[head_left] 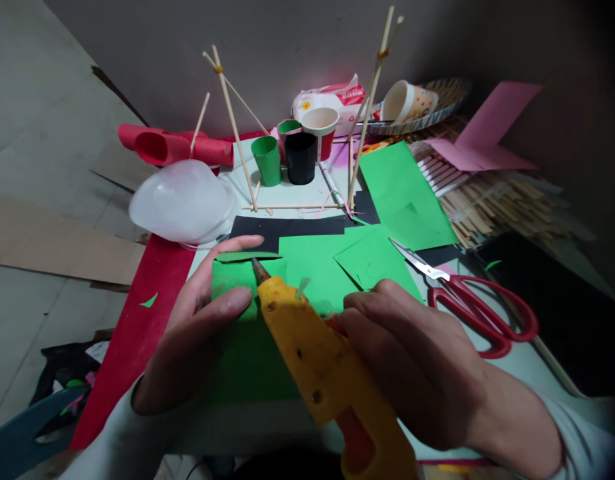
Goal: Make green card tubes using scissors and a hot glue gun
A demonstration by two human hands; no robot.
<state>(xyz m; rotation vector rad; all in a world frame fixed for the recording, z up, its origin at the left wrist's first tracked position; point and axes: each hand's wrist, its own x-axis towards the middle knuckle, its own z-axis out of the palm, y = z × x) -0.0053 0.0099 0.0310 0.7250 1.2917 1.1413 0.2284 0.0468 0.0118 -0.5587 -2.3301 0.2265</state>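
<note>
My left hand (207,307) grips a green paper (247,353), its thumb pressed on the near face and its fingers behind. Along the top edge of that paper a narrow strip is folded over. A yellow hot glue gun (302,353) is in my right hand (412,360), whose fingers are curled against its side. The gun's dark nozzle tip lies at the folded edge, close to my left thumb; whether it touches the paper I cannot tell. More green paper sheets (312,257) lie just beyond. Red-handled scissors (467,300) rest open to the right of them.
Wooden-stick frames (232,127) stand at the back, around green (266,160) and black cups (301,159). A stack of clear plastic lids (182,200) and red paper tubes (157,145) sit left. Bundled sticks (517,207) and a dark flat device (557,307) lie right.
</note>
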